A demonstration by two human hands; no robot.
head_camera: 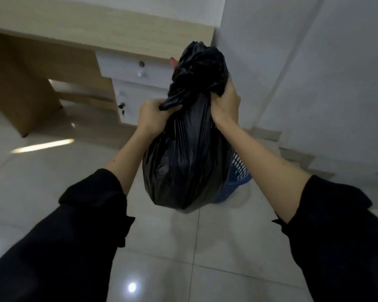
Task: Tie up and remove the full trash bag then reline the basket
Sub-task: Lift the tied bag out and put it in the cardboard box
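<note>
A full black trash bag hangs in mid-air in front of me, its gathered top bunched up above the neck. My left hand grips a twisted end of plastic on the left of the neck. My right hand clutches the bunched plastic on the right side. The blue mesh basket stands on the floor behind the bag; only its right side shows.
A light wooden desk with white drawers stands at the back left. A white wall rises on the right, close to the basket. Glossy pale floor tiles spread around me.
</note>
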